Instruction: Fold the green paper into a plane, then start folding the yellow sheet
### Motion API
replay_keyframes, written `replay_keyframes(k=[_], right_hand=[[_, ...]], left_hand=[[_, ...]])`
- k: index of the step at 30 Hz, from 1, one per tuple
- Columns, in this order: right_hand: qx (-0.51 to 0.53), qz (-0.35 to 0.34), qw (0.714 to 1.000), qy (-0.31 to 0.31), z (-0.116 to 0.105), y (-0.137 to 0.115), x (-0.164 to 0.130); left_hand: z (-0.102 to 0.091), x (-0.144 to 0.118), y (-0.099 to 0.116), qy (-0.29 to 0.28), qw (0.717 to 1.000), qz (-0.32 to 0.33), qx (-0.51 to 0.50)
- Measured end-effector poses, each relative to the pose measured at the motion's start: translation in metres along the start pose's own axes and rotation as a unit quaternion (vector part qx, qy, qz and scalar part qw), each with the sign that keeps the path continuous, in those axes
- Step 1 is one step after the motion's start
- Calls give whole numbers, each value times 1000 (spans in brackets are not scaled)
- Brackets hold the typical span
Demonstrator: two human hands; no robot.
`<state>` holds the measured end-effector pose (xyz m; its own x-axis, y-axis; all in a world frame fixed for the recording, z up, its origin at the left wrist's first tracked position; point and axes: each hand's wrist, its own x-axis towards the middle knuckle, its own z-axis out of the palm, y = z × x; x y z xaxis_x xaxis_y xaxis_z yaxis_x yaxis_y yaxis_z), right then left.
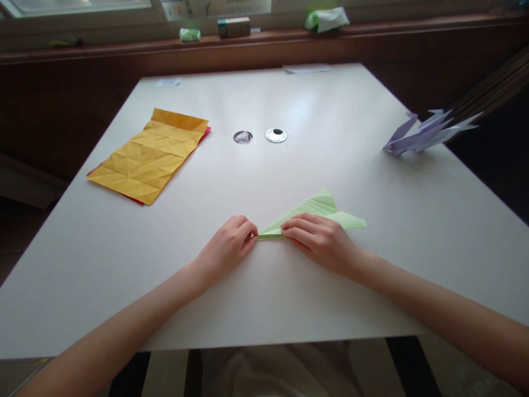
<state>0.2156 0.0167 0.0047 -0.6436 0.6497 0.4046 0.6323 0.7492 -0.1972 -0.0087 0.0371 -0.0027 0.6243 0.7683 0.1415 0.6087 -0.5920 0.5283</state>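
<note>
A light green folded paper lies flat on the white table, narrowing to a point at its left end. My left hand pinches that pointed tip with fingers curled. Flat over the paper's lower edge, just right of the tip, my right hand presses it down with its fingers.
A creased yellow sheet on a red one lies at the far left. A folded lavender paper figure sits at the right edge. Two round cable holes are mid-table. Small boxes and packets line the window ledge.
</note>
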Motion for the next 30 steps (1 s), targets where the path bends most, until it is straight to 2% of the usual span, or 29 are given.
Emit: replay_keyframes(k=[5, 14, 20, 25, 27, 30], right_hand=[[39, 0, 999, -4, -2, 4, 2], [46, -16, 999, -13, -4, 3, -6], [65, -15, 998, 4, -2, 6, -12], [72, -34, 997, 17, 2, 11, -16], [57, -44, 997, 19, 2, 11, -18], [39, -52, 998, 20, 2, 10, -19]], left_hand=[[3, -3, 2, 2, 1000, 8, 25], [3, -7, 4, -13, 999, 12, 32], [5, -11, 5, 3, 994, 70, 79], [4, -15, 0, -26, 982, 132, 135], [1, -16, 0, -32, 982, 137, 126], [-2, -16, -1, -17, 990, 111, 85]])
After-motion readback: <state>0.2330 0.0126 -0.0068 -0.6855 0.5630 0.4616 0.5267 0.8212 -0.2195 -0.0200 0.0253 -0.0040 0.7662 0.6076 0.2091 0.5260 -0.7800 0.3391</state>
